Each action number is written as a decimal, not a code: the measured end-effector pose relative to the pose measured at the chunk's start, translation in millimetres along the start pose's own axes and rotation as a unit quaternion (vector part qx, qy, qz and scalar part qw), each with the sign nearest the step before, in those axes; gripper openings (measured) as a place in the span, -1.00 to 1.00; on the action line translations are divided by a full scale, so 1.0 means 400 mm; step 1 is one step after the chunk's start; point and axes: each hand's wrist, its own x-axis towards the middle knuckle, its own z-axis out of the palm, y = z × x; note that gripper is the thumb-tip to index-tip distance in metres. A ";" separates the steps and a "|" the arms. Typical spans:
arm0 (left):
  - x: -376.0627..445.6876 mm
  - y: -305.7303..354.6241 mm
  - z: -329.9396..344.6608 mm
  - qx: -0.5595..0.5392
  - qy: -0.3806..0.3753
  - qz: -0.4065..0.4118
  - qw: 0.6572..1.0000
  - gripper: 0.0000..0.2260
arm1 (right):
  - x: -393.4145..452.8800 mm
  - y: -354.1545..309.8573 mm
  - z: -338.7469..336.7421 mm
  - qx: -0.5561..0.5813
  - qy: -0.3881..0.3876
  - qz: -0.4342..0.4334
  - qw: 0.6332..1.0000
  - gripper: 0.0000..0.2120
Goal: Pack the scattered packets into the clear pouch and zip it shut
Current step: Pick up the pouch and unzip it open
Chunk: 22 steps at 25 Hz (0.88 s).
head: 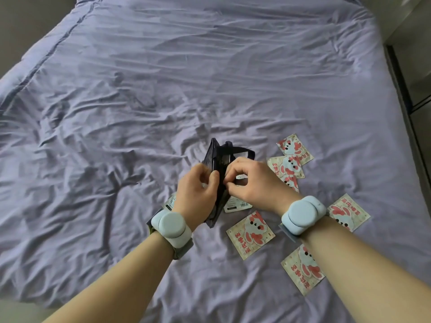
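Soft, even daylight, moderately bright, no hard glare. Bedsheet (210, 78) wrinkles throw faint low-contrast shadows; darker shade under the left hand (198, 190) and right hand (251, 180). Wide-angle distortion: bed edges bow at far-left and right corners, forearms stretched at bottom. Overall slightly soft w/ compression smear; print on packets (250, 234) not readable. Pouch (219, 164) is dark, detail lost.
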 end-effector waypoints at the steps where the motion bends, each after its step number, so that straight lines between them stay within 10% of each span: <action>1: 0.003 -0.005 0.002 -0.008 -0.005 -0.010 1.000 -0.77 | 0.002 0.007 0.003 -0.004 0.009 0.005 1.000 -0.98; 6: -0.016 -0.028 0.033 0.006 -0.039 -0.030 0.999 -0.77 | 0.013 0.030 0.034 -0.093 -0.037 0.091 0.991 -0.50; 15: -0.020 -0.033 0.070 0.040 -0.072 -0.057 0.995 -0.78 | 0.057 0.072 0.019 -0.186 -0.094 0.067 0.976 -0.88; 22: 0.116 0.032 0.049 0.090 -0.128 -0.158 0.975 -0.67 | 0.010 0.051 0.012 -0.319 0.043 -0.099 0.942 -0.86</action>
